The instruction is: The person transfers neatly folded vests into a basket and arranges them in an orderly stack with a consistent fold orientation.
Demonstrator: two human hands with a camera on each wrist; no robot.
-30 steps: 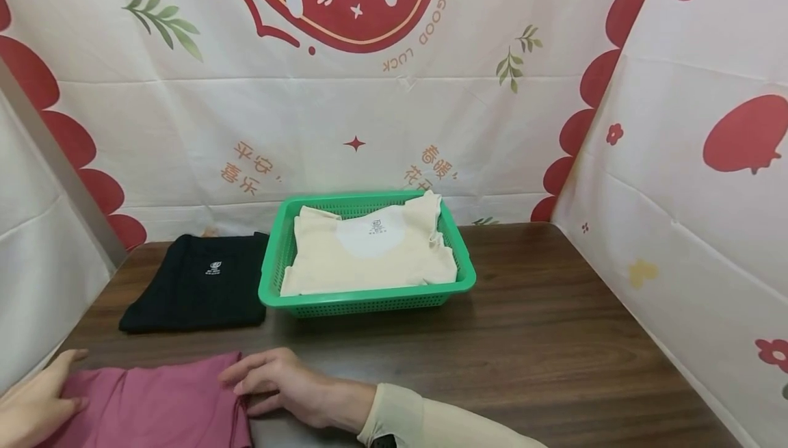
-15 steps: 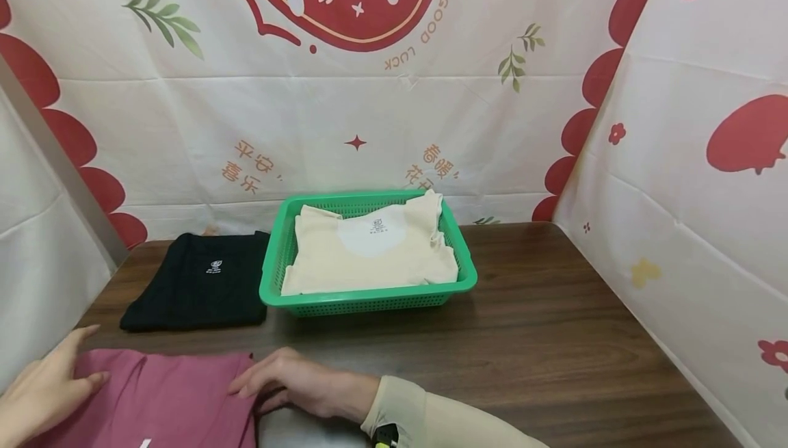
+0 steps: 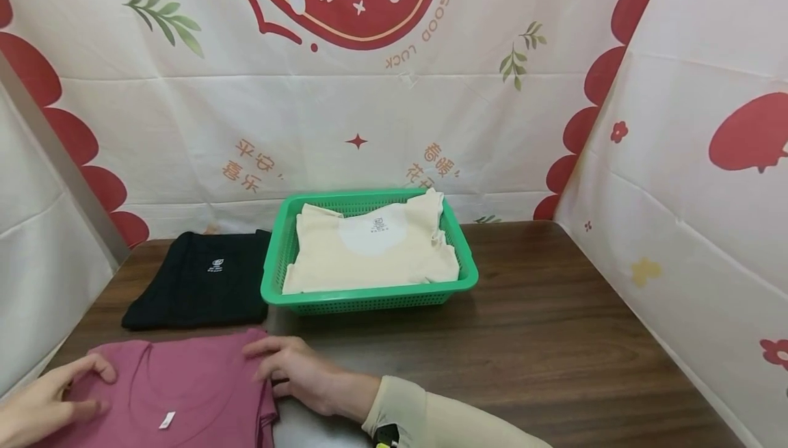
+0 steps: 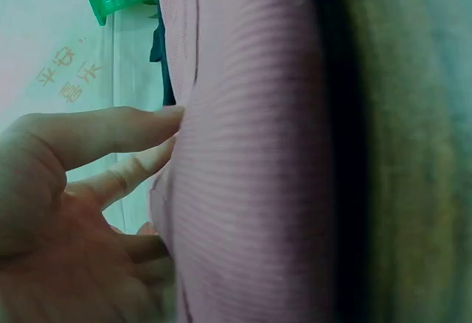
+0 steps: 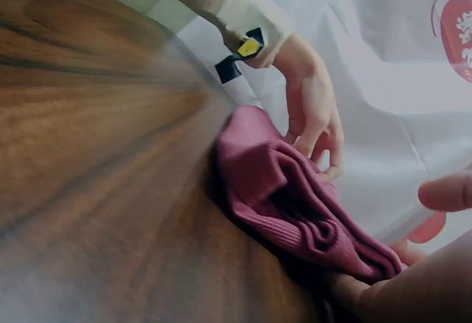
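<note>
- A folded maroon shirt (image 3: 197,386), a white tag (image 3: 166,420) at its neckline, spans two hands at the near left of a wooden table (image 3: 554,338).
- The left hand (image 3: 55,397) holds one side, thumb and forefinger bent at the cloth, other fingers slipping behind it; the right hand (image 3: 304,376) grips the opposite side, fingers above and below the layers.
- Soft fabric like this probably calls for level hands and even, light tension; squeezing inward would likely buckle the front and blur the fold.
- The right side looks the riskier one: its layers hang loose, so a grip taking in all of them should serve better than a pinch on the top.
- The right wrist view reveals those curled inner layers and ribbing, which the head view hides; whether the shirt clears the wood is hard to tell.
- The left wrist view, filled by blurred cloth, shows the left palm, unseen from above.
- Only the head view takes in the whole folded black shirt (image 3: 197,291) just beyond, beside a green basket (image 3: 375,293) holding a cream garment (image 3: 357,267).
</note>
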